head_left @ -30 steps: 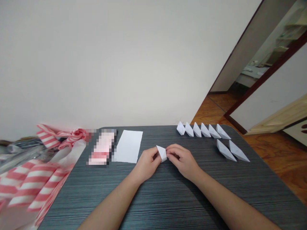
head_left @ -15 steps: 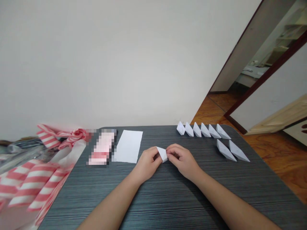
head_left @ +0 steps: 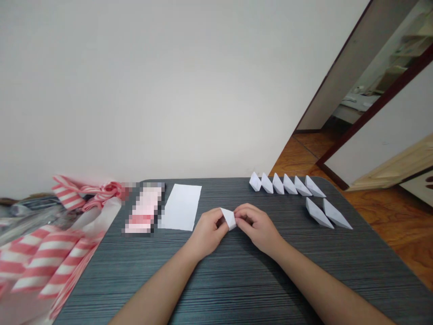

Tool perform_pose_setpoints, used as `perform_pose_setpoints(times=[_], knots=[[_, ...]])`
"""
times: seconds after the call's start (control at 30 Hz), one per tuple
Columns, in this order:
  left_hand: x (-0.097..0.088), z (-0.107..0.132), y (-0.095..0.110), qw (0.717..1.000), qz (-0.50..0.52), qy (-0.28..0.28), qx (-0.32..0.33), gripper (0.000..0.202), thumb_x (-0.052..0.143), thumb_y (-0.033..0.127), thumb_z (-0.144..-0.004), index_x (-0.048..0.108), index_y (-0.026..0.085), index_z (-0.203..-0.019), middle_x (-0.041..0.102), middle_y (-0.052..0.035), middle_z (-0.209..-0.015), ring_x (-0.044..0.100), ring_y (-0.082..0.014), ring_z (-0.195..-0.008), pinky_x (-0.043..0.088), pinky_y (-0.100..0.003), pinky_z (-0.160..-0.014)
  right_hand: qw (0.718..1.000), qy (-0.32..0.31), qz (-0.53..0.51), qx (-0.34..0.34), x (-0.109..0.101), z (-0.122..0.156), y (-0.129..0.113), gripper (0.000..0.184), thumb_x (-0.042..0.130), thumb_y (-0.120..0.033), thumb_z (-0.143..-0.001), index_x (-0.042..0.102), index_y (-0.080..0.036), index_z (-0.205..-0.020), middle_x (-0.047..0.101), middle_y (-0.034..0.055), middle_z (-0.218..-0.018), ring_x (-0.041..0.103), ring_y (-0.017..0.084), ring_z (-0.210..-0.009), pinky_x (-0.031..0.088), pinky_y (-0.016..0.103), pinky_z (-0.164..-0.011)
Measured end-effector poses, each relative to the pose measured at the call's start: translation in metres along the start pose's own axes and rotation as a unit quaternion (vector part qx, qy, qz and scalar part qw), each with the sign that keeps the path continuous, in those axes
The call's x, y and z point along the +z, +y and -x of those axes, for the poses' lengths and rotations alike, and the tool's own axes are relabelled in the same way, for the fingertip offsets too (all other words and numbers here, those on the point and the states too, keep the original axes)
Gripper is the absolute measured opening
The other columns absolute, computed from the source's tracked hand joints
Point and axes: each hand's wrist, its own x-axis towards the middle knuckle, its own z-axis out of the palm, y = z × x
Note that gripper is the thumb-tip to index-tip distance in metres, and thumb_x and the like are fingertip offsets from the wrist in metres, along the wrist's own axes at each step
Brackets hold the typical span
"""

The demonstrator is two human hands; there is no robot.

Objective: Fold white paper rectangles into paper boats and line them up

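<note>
A small folded white paper piece [head_left: 229, 217] is pinched between my two hands near the middle of the dark striped table [head_left: 237, 280]. My left hand [head_left: 207, 231] grips its left side with curled fingers. My right hand [head_left: 255, 225] holds its right side, fingers closed over the fold. A flat white sheet of paper [head_left: 181, 206] lies just to the left of my left hand. Several finished folded paper boats [head_left: 286, 183] stand in a row at the far right of the table, with two more boats [head_left: 326, 213] in front of them.
Red-and-white striped plastic bags [head_left: 47, 257] lie piled off the table's left edge. A blurred pink rectangle [head_left: 144, 208] sits beside the sheet. A white wall is behind; a doorway and wooden floor [head_left: 399, 225] are at the right.
</note>
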Motion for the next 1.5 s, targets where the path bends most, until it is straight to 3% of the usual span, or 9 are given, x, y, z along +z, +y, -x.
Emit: perform_pose_setpoints(times=[0.5,0.67,0.83,0.93,1.03,1.13,1.27,1.37,1.5], knots=[[0.000,0.000,-0.001,0.999,0.022,0.011,-0.026,0.019,0.050,0.026,-0.081,0.063,0.015,-0.074,0.062,-0.0025,-0.070,0.053,-0.0149,-0.065,0.039,-0.024,-0.062,1.000,0.000,-0.007,0.001,-0.001,0.001,0.003,0.011,0.051,-0.013,-0.083,0.061,-0.019,-0.082,0.060,0.0052,-0.089,0.057,0.016,-0.082,0.045,0.028,-0.071],[-0.001,0.001,0.002,0.999,0.036,-0.006,-0.001,0.020,0.043,0.022,-0.085,0.062,0.016,-0.082,0.061,-0.0026,-0.075,0.055,-0.0151,-0.072,0.040,-0.025,-0.068,1.000,0.003,0.002,0.008,-0.002,0.001,0.004,0.011,0.052,-0.013,-0.083,0.061,-0.019,-0.082,0.060,0.0051,-0.088,0.057,0.017,-0.082,0.044,0.029,-0.072],[0.002,0.001,-0.005,0.996,0.088,0.015,-0.030,0.016,0.048,0.022,-0.084,0.057,0.017,-0.095,0.062,-0.0009,-0.078,0.056,-0.0134,-0.071,0.042,-0.023,-0.067,1.000,-0.001,0.006,0.011,-0.004,0.001,0.002,0.011,0.052,-0.012,-0.083,0.060,-0.018,-0.080,0.059,0.0047,-0.086,0.056,0.015,-0.078,0.043,0.027,-0.067],[0.003,0.001,-0.011,0.997,0.070,0.024,-0.035,0.013,0.047,0.023,-0.085,0.059,0.017,-0.088,0.062,-0.0007,-0.078,0.056,-0.0134,-0.072,0.042,-0.024,-0.067,1.000,-0.017,0.012,0.007,-0.003,0.002,0.002,0.009,0.052,-0.014,-0.082,0.059,-0.018,-0.077,0.059,0.0041,-0.084,0.056,0.015,-0.074,0.043,0.026,-0.065],[0.000,0.001,-0.013,0.999,0.013,0.051,-0.002,0.017,0.045,0.022,-0.087,0.061,0.019,-0.088,0.063,-0.0016,-0.085,0.055,-0.0143,-0.080,0.042,-0.026,-0.073,1.000,-0.004,0.010,0.029,-0.003,0.004,0.005,0.009,0.049,-0.018,-0.086,0.056,-0.018,-0.081,0.058,0.0027,-0.077,0.056,0.014,-0.070,0.045,0.026,-0.065],[-0.003,0.000,-0.013,0.994,-0.059,0.055,0.069,0.020,0.043,0.021,-0.089,0.062,0.019,-0.089,0.063,-0.0028,-0.084,0.052,-0.0157,-0.082,0.041,-0.030,-0.077,0.998,0.030,-0.010,0.062,-0.005,0.007,0.012,0.013,0.042,-0.021,-0.090,0.052,-0.018,-0.098,0.057,0.0007,-0.071,0.057,0.013,-0.063,0.046,0.026,-0.062],[-0.004,0.000,-0.013,0.976,-0.154,0.021,0.150,0.023,0.040,0.018,-0.090,0.062,0.019,-0.095,0.064,-0.0046,-0.086,0.049,-0.0176,-0.083,0.039,-0.034,-0.079,0.998,0.001,0.050,-0.029,-0.014,0.006,0.016,0.035,0.043,-0.018,-0.089,0.043,-0.021,-0.124,0.059,0.0066,-0.097,0.058,0.016,-0.081,0.048,0.031,-0.074],[-0.003,0.002,-0.013,0.963,-0.211,0.005,0.166,0.024,0.040,0.016,-0.090,0.062,0.021,-0.098,0.064,-0.0045,-0.084,0.048,-0.0186,-0.084,0.038,-0.035,-0.077,0.989,-0.050,0.109,-0.086,-0.019,0.003,0.013,0.031,0.042,-0.017,-0.090,0.050,-0.021,-0.120,0.058,0.0079,-0.101,0.056,0.018,-0.091,0.046,0.032,-0.081],[-0.002,0.003,-0.011,0.958,-0.231,0.016,0.170,0.024,0.041,0.016,-0.089,0.061,0.023,-0.097,0.063,-0.0035,-0.088,0.048,-0.0186,-0.086,0.038,-0.035,-0.077,0.980,-0.085,0.155,-0.092,-0.022,0.001,0.008,0.021,0.042,-0.018,-0.091,0.061,-0.018,-0.100,0.059,0.0068,-0.092,0.057,0.016,-0.084,0.047,0.029,-0.076]])
